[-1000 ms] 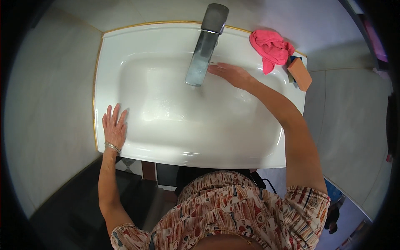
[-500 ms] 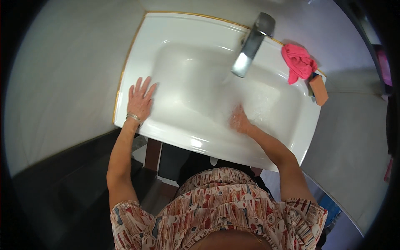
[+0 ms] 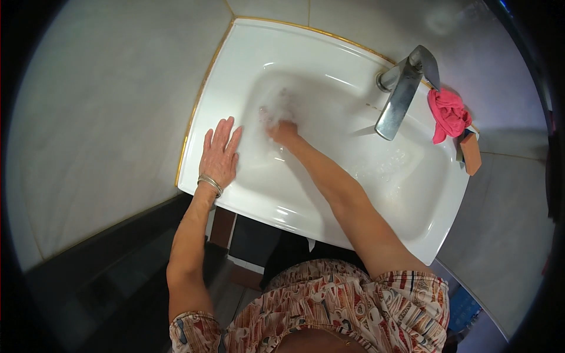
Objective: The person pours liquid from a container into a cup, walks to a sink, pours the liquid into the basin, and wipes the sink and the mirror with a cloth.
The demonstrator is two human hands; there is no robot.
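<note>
White sink | metal tap | pink cloth beside tap

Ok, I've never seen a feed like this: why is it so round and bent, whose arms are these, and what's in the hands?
It is one wide fisheye camera worn on a person's head, looking down, so straight edges curve. The arms are that person's own. The left hand lies flat and open on the rim of a white sink. The right hand is down in the foamy basin, closed as if rubbing; whether it holds anything, I cannot tell. A metal tap stands at the back, with a pink cloth and a brown block beside it.
</note>
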